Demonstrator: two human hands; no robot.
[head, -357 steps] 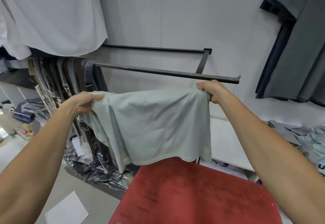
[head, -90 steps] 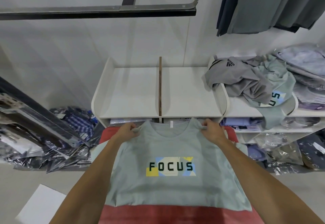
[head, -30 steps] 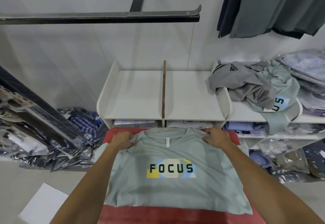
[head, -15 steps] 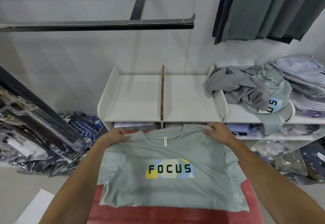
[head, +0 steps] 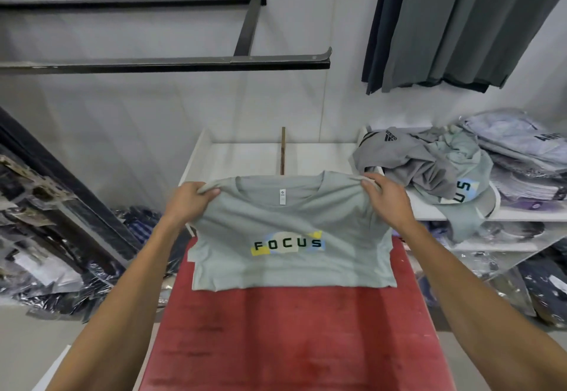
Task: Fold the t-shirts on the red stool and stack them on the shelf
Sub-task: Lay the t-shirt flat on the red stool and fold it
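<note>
- Pinching folded grey t-shirt (head: 291, 255) at its shoulders: left hand (head: 190, 198), right hand (head: 385, 198), each grip closed on cloth.
- T-shirt hangs between grips, over red stool (head: 294, 338).
- White shelf (head: 245, 157) just beyond grips.

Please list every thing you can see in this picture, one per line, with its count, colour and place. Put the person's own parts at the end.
FOCUS t-shirt: one, pale green, held up by its shoulders, lower edge over the red stool.
red stool: one, red, bottom centre.
shelf: one, white, behind the t-shirt, with a brown divider.
unfolded shirts: a heap, grey and pale green, on the shelf to the right.
bagged clothes: a stack, pale lilac, far right.
hanging clothes: several, grey and dark, top right.
rail: one, black, on the wall, upper left.
packaged goods: many, dark, on the left.
left hand: grip on the left shoulder.
right hand: grip on the right shoulder.
</note>
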